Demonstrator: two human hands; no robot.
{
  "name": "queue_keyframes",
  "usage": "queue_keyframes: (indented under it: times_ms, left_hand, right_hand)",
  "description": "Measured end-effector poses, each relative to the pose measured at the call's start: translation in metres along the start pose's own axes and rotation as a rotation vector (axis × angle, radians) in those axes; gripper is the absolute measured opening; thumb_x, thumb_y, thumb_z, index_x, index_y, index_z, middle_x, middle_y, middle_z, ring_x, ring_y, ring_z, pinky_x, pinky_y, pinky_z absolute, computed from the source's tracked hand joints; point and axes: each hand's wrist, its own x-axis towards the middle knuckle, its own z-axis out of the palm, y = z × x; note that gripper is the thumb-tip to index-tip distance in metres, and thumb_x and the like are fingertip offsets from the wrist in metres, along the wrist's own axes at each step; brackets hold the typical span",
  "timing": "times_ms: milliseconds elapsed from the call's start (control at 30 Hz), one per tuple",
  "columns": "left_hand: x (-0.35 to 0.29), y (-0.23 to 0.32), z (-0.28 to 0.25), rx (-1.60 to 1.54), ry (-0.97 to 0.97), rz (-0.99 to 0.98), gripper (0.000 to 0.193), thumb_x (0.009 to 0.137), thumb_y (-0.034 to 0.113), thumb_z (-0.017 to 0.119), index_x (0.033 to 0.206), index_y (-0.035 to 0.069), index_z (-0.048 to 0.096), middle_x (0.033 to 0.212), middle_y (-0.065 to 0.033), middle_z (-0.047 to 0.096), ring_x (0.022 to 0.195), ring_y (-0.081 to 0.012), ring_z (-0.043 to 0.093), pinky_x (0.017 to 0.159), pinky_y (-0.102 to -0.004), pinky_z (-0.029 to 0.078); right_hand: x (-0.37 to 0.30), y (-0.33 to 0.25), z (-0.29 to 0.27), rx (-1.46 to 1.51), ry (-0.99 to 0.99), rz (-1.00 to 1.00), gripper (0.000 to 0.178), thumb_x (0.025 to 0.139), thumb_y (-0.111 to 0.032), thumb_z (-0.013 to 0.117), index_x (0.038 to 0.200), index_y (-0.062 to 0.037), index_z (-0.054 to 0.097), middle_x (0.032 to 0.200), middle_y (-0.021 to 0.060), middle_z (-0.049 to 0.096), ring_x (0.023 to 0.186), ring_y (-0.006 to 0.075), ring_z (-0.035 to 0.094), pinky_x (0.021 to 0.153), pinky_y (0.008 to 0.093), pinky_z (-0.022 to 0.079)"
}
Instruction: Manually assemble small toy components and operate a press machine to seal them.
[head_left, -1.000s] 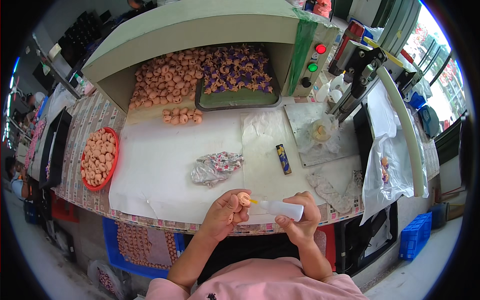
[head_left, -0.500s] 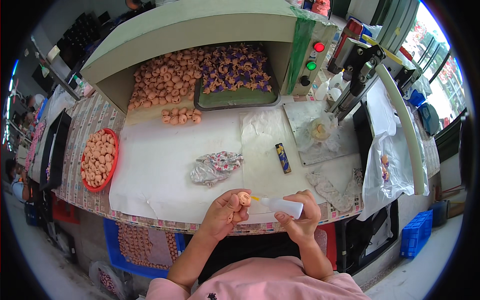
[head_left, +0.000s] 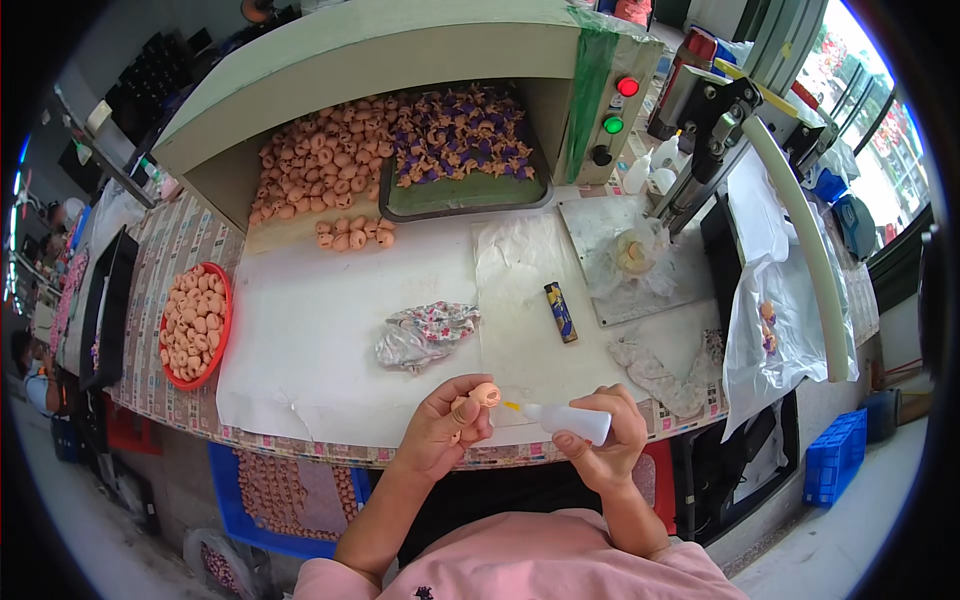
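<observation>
Turned slightly since the earlier frame, the peach piece (head_left: pixel 484 394) now shows its dark opening toward the right, and my whole view of the bench has slid a little. I have it at the near edge of the bench, up in the left hand (head_left: pixel 438 430), thumb and fingers closed on it; what seems a second piece (head_left: pixel 456 437) is tucked below. The right hand (head_left: pixel 612 440) is clamped round a white bottle (head_left: pixel 578 423), its yellow nozzle (head_left: pixel 512 406) aimed left and just short of the opening. I read the step in hand as working that nozzle at the piece; the next move, I judge, calls for a steady left grip and a careful tip angle. Beyond, white paper (head_left: pixel 300 330) covers the bench, bearing a crumpled wrap (head_left: pixel 425 335) and a dark patterned cylinder (head_left: pixel 561 313). A red basket (head_left: pixel 228 312) of similar pieces stands left, a metal plate (head_left: pixel 594 222) right. Behind, a pale hood (head_left: pixel 370 60) shelters more pieces and a dark tray (head_left: pixel 440 199) of tan-and-purple parts. I also see a blue crate (head_left: pixel 836 456) on the floor and a bright window (head_left: pixel 870 110) at right.
</observation>
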Motion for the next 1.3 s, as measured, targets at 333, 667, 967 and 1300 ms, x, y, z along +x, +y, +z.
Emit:
queue_keyframes:
  times_ms: [333,667,967,1300]
  left_hand:
    - [0.002,-0.002,-0.003,-0.018,0.016,-0.025,0.041,0.088,0.019,0.067,0.125,0.006,0.056,0.087,-0.0059,0.061,0.075,-0.0142,0.056,0.07,-0.0315,0.047]
    - [0.002,-0.006,0.0,-0.015,0.027,-0.016,0.041,0.087,0.015,0.068,0.124,0.005,0.056,0.09,-0.006,0.061,0.075,-0.0141,0.056,0.068,-0.0306,0.046]
    - [0.005,-0.008,0.004,-0.028,0.057,-0.01,0.04,0.086,0.014,0.068,0.123,0.005,0.057,0.091,-0.0065,0.062,0.075,-0.0145,0.056,0.068,-0.03,0.045]
    - [0.006,-0.01,0.0,-0.017,0.033,-0.01,0.039,0.087,0.015,0.067,0.124,0.005,0.057,0.097,-0.0078,0.063,0.08,-0.0159,0.058,0.07,-0.0302,0.047]
  right_hand:
    - [-0.002,0.006,-0.001,0.022,-0.042,0.002,0.03,0.069,-0.019,0.083,0.087,-0.0018,0.065,0.075,0.0079,0.063,0.063,0.018,0.053,0.055,0.0286,0.042]
    - [-0.003,0.008,-0.007,0.003,-0.019,0.032,0.03,0.068,-0.017,0.083,0.087,-0.0025,0.065,0.074,0.0074,0.063,0.062,0.0177,0.053,0.055,0.0289,0.042]
    - [-0.004,0.012,-0.012,-0.025,-0.038,0.009,0.029,0.067,-0.016,0.082,0.087,-0.003,0.066,0.074,0.0081,0.063,0.061,0.0181,0.054,0.055,0.029,0.042]
    - [-0.006,0.017,-0.006,-0.028,0.02,0.059,0.033,0.069,-0.025,0.081,0.086,-0.0017,0.064,0.073,0.007,0.058,0.063,0.0169,0.051,0.055,0.0287,0.039]
